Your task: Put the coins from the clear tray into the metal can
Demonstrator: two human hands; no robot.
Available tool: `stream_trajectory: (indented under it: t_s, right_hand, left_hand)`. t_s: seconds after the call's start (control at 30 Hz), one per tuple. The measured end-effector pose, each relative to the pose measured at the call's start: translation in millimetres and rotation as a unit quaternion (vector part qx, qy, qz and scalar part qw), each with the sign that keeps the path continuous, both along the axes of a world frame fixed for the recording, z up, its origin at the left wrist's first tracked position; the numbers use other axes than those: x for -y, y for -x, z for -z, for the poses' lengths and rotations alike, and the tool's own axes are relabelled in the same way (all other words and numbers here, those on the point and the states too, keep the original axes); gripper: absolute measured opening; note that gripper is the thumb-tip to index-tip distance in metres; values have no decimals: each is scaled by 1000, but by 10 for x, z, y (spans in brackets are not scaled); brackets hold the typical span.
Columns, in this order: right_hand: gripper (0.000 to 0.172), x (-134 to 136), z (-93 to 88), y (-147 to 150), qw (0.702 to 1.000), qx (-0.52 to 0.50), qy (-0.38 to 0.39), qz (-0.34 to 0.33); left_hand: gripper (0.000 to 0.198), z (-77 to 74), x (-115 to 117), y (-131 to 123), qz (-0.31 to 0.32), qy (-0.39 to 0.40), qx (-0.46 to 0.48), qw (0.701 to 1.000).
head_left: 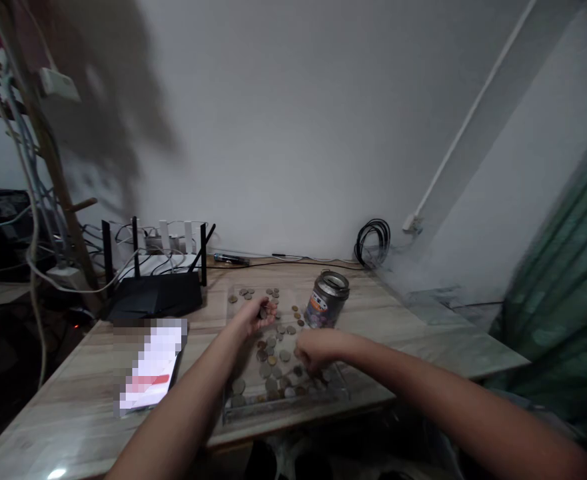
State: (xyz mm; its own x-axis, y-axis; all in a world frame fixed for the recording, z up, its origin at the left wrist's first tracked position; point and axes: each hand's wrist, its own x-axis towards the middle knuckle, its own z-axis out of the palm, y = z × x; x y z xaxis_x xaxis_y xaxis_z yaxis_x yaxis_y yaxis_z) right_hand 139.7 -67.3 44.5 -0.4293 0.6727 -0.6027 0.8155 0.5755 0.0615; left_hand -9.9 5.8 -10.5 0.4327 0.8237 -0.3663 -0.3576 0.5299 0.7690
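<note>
Coins [284,356] of silver, copper and brass colour lie spread over a clear plastic tray [233,415] on the wooden tabletop. Above the tray's middle, my left hand [260,316] is turned palm up, its fingers curled round what look like a few coins. My right hand [317,349] reaches down at the tray's right side, knuckles up and fingers closed. Its fingertips are partly hidden, close to dark coins, and I cannot see what is between them. Just beyond that hand stands a dark tin [327,300] with a colourful label and a slot in its silvery lid.
A phone [153,367] with a lit, blurred screen lies left of my left forearm. Behind it sits a black router [156,295] with upright antennas and tangled cables. A coil of black cable [373,241] rests against the wall. A green curtain [563,293] hangs at the right.
</note>
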Motion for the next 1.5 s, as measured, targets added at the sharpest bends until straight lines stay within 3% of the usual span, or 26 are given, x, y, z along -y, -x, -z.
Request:
stream_trajectory:
  t_s: [0.07,0.13,0.27,0.37,0.43,0.5,0.6,0.7,0.8,0.9,1.07,1.37,1.43,1.5]
  right_hand:
    - [7,-147,-135,72,989,-143,-37,25]
    - [13,-287,-257,177,959,-277,-46,41]
    - [20,-461,-329,356,919,-383,-62,67]
    - [22,-483,-219,302,926,-334,-164,65]
    - [23,-448,-96,167,950,-241,-195,39]
    - [38,-374,32,2,975,-141,-170,-6]
    - [56,-205,159,-197,989,-56,-122,-70]
    - [50,-2,171,-285,990,-26,-95,-100]
    - [32,178,116,-288,991,21,-73,-114]
    - [25,289,60,-251,987,59,-83,-126]
    - [25,320,43,-214,985,84,-73,-135]
    - [16,272,188,-161,985,90,-105,-106]
    - [13,183,180,-164,993,52,-73,-77]
    - [14,41,139,-170,997,-59,-32,-34]
  left_hand:
    - [26,1,21,-20,1,1,-16,1000]
    - [28,-7,46,-24,23,-2,-34,999]
    - [40,-42,71,20,118,4,-47,992]
    - [41,-62,47,63,141,17,-40,989]
    - [35,-62,21,83,157,28,-32,987]
    - [32,-53,-3,93,160,38,-21,986]
    - [30,-35,-20,96,114,43,2,993]
    - [27,-27,-18,93,77,37,10,996]
    - [25,-28,-13,94,74,31,8,997]
    - [25,-29,-12,101,71,26,3,997]
    - [24,-27,-6,98,67,18,-7,998]
    - [24,-14,5,79,103,-7,-39,994]
    - [26,-8,10,68,116,-16,-56,992]
    - [28,3,16,49,126,-22,-82,988]
